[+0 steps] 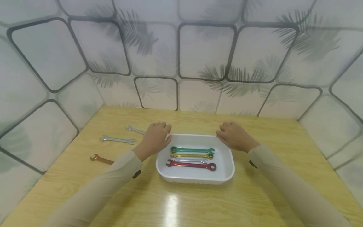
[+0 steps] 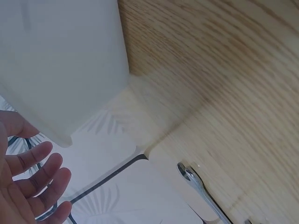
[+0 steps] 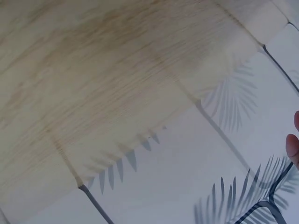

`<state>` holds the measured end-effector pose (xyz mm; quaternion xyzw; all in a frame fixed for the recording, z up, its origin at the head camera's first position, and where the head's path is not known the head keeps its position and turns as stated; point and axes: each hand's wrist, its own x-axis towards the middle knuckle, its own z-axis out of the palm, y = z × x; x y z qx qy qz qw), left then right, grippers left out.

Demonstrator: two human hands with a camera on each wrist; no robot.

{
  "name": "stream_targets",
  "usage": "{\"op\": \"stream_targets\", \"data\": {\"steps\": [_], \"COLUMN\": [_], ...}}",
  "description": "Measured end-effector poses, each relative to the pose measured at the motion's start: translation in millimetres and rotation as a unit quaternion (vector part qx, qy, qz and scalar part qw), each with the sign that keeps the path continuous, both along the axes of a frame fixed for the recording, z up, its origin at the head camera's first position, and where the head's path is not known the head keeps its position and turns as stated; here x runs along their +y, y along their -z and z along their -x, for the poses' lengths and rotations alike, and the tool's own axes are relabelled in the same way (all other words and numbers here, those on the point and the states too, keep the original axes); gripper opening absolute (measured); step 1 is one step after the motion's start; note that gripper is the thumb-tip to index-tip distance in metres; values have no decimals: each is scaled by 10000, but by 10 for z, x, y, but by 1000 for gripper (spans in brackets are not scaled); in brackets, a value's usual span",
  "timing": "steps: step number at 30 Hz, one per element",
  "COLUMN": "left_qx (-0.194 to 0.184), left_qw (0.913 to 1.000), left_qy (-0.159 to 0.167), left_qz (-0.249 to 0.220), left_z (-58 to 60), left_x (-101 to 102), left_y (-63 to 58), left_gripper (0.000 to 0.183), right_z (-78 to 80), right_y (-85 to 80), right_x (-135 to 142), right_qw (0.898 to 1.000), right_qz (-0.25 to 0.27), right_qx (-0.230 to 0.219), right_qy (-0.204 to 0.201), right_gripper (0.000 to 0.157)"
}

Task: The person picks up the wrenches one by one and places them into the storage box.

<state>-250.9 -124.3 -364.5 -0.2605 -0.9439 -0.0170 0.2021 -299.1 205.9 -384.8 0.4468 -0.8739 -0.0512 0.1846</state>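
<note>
A white tray (image 1: 195, 177) stands on the table, holding a green wrench (image 1: 193, 150), a yellow wrench (image 1: 193, 155), a silver wrench (image 1: 190, 160) and a red wrench (image 1: 190, 165) side by side. My left hand (image 1: 155, 137) is at the tray's far left corner, its thumb right at the rim. In the left wrist view its fingers (image 2: 49, 186) are loosely bent and spread beside the tray wall (image 2: 70, 60). My right hand (image 1: 233, 136) is at the far right corner, loosely bent; only fingertips (image 3: 293, 145) show in the right wrist view.
Left of the tray lie a silver open-ended wrench (image 1: 117, 139), another silver wrench (image 1: 134, 129) partly behind my left hand, and an orange-brown wrench (image 1: 102, 159) partly under my left sleeve. Patterned walls (image 1: 207, 53) close in the wooden table (image 1: 195, 205) at the back and sides.
</note>
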Motion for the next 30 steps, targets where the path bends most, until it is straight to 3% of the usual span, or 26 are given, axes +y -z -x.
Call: {"op": "stream_targets", "data": {"steps": [7, 14, 21, 30], "left_qx": [69, 190, 34, -27], "left_qw": [9999, 9991, 9984, 9969], "left_qy": [102, 333, 475, 677], "left_qz": [33, 184, 290, 400], "left_z": [0, 39, 130, 247], "left_x": [-118, -308, -635, -1089], "left_y": [-24, -126, -237, -263], "left_gripper": [17, 17, 19, 23], "right_z": [-27, -16, 6, 5], "right_y": [-13, 16, 36, 47], "right_x": [-44, -33, -27, -39], "right_qw": [9993, 9998, 9996, 9993], "right_qz": [-5, -60, -54, 25], "right_qx": [-364, -212, -264, -369], "right_qy": [-28, -28, 20, 52], "right_gripper": [13, 12, 12, 13]}}
